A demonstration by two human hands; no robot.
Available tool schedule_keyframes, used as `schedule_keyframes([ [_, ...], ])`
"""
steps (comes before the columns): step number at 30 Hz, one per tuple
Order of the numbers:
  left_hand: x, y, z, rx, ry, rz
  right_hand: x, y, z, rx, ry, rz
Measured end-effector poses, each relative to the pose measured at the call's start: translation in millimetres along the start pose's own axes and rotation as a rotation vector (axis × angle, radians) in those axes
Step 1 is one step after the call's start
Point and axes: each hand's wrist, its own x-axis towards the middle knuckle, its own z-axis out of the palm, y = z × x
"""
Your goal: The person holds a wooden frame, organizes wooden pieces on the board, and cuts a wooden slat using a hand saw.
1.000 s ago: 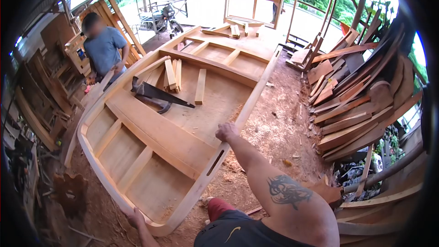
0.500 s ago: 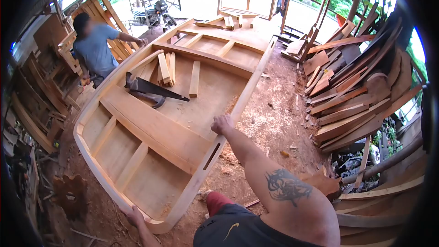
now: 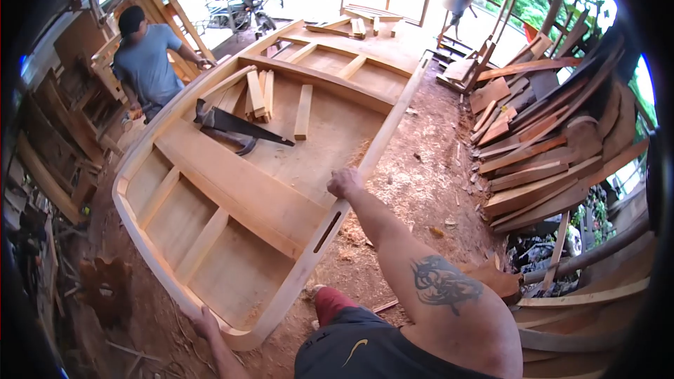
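A large wooden frame panel [image 3: 232, 200] with crosspieces and a rounded near end lies before me. My right hand [image 3: 345, 184] is closed over its right rail, next to a long slot [image 3: 328, 233]. At the rounded near end, my left hand [image 3: 206, 324] grips the outer edge, fingers partly hidden beneath it. Neither hand holds a tool. On the panel rest a handsaw [image 3: 253, 128] with a dark blade, a dark curved object [image 3: 246, 146] partly under it, a bundle of wood strips [image 3: 258, 95] and a single wood block [image 3: 303, 112].
A co-worker [image 3: 149, 63] stands at the panel's far left side. Stacked boards [image 3: 540, 147] line the right, beside shavings-covered ground [image 3: 414, 189]. More wood pieces [image 3: 358, 27] lie at the far end. A motorcycle [image 3: 249, 7] and another person [image 3: 458, 3] are beyond.
My hands keep their hold on the frame, whose near end appears slightly higher in view. The co-worker's head and arm have shifted. The distant person has moved right.
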Motion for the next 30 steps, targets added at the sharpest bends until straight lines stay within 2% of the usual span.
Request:
schedule_keyframes([
  [1,-1,5,1,-0.036,-0.014,-0.012,0,-3,-1,-0.049,-0.015,-0.029],
  [2,-2,0,-1,-0.073,-0.007,-0.049,40,21,59,-0.119,-0.056,-0.063],
  [3,7,-16,16,-0.057,0.04,-0.033,26,12,34,-0.182,-0.108,-0.022],
  [4,12,-20,21,-0.039,0.093,-0.028,31,21,42,-0.258,-0.114,-0.137],
  [5,14,-25,27,-0.027,0.112,-0.079,42,28,58,-0.28,-0.116,-0.147],
  [6,19,-33,31,-0.006,0.065,-0.089,36,26,46,-0.181,-0.121,-0.087],
  [7,16,-32,35,-0.043,0.15,-0.056,25,17,29,-0.123,-0.093,-0.016],
  [8,4,-13,19,-0.002,0.131,-0.05,20,13,23,-0.129,-0.052,-0.022],
  [10,12,-19,28,-0.013,0.12,-0.061,31,17,36,-0.126,-0.03,-0.028],
  [11,9,-10,19,0.033,0.065,-0.138,30,13,34,-0.081,-0.011,0.017],
  [12,9,-14,21,-0.005,0.118,-0.066,38,21,48,-0.028,0.065,0.013],
  [14,9,-13,18,-0.027,0.113,-0.07,42,24,57,-0.008,0.143,-0.002],
  [18,10,-13,15,-0.009,0.121,-0.087,29,10,34,-0.071,0.087,-0.033],
  [22,8,-14,16,-0.033,0.091,-0.056,27,13,39,-0.059,0.155,-0.042],
  [30,6,-12,13,-0.052,0.106,-0.052,29,13,39,-0.07,0.136,-0.038],
])
